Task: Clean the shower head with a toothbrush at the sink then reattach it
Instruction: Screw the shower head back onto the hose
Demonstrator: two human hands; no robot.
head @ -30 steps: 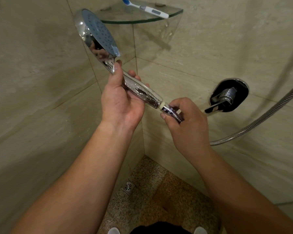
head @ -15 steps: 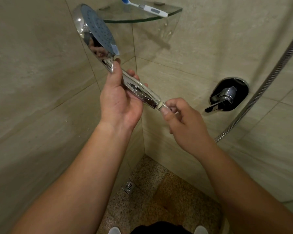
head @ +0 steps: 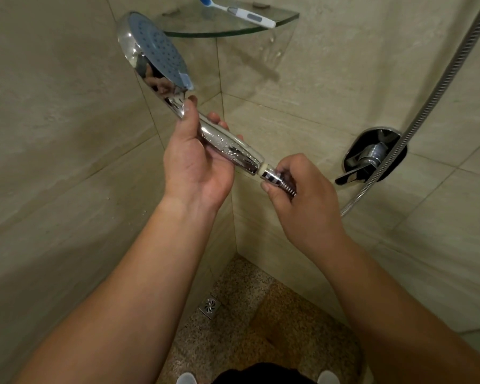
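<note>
Gripping the shower head in the left hand, the person pinched the hose nut with right hand; unscrewing or tightening, unclear; toothbrush on shelf.

A glass corner shelf carries a white, blue-headed toothbrush lying flat; speckled floor holds a drain.

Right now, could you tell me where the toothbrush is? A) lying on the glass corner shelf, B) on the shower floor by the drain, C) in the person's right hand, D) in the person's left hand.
A: the toothbrush lies on the glass corner shelf, while the left hand holds the shower head and the right hand grips the hose nut.
</note>
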